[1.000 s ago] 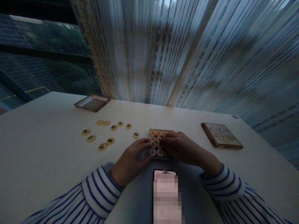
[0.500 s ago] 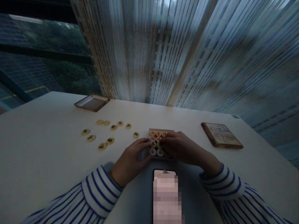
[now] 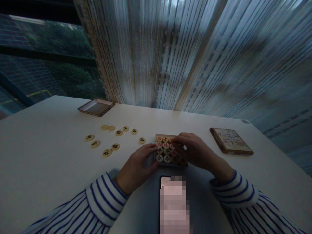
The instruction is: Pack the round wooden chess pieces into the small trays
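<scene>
A small box (image 3: 170, 165) holds rows of round pieces with red and black characters. Against its left side rests my left hand (image 3: 138, 167), thumb and fingers gripping the edge. Over the right part of the box is my right hand (image 3: 195, 149), fingers bent together above the pieces; whether a piece is between them cannot be made out. Several loose round pieces (image 3: 115, 147) lie on the white table to the left, some with black characters and two plain side up.
An open box lid (image 3: 96, 108) lies at the back left of the white table (image 3: 60, 162). A flat printed box (image 3: 231, 142) is on the right. Close to me is a phone (image 3: 172, 204), its screen blurred. Curtains hang behind the table.
My right hand has lifted slightly and shifted right, uncovering more of the pieces in the box. My left hand stays at the box's left side.
</scene>
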{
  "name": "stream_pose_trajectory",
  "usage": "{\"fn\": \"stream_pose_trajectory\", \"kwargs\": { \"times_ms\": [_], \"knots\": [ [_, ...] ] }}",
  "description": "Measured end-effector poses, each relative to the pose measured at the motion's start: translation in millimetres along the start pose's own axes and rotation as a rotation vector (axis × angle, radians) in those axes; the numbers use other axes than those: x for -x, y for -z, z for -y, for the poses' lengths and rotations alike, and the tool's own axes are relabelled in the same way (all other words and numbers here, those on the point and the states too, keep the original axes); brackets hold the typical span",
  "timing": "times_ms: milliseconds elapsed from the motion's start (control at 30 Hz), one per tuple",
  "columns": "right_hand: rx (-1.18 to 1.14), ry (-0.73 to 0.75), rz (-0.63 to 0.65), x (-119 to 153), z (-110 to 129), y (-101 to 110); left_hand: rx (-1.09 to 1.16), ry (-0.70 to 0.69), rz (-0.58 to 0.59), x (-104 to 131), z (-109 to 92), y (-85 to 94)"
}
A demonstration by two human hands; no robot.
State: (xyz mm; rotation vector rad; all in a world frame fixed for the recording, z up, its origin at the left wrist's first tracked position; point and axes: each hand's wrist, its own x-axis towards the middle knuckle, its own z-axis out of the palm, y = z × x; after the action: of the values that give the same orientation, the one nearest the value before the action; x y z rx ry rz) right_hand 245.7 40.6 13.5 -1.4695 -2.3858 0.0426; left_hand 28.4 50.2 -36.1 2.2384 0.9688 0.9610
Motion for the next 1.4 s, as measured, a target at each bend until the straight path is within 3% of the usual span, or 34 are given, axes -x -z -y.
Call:
{"fn": "stream_pose_trajectory", "kwargs": {
  "times_ms": [400,600,833,1233,1400],
  "knots": [
    [0.011,-0.04,0.042,11.7,-2.5,14.5,-0.045,0.034,0.072,1.3,2.3,0.2],
    [-0.069,-0.179,0.035,38.7,4.1,16.2,-0.118,0.011,0.062,2.3,7.2,0.5],
    [-0.168,-0.272,0.046,71.8,7.8,0.0,-0.137,-0.022,0.066,2.1,5.1,0.8],
    [-0.176,-0.333,-0.019,67.7,12.8,-12.3,-0.134,-0.047,0.04,2.4,3.8,1.0],
    [-0.185,-0.284,-0.065,68.5,11.4,-14.8,-0.131,-0.053,0.021,3.4,6.4,-0.6]
  ]
}}
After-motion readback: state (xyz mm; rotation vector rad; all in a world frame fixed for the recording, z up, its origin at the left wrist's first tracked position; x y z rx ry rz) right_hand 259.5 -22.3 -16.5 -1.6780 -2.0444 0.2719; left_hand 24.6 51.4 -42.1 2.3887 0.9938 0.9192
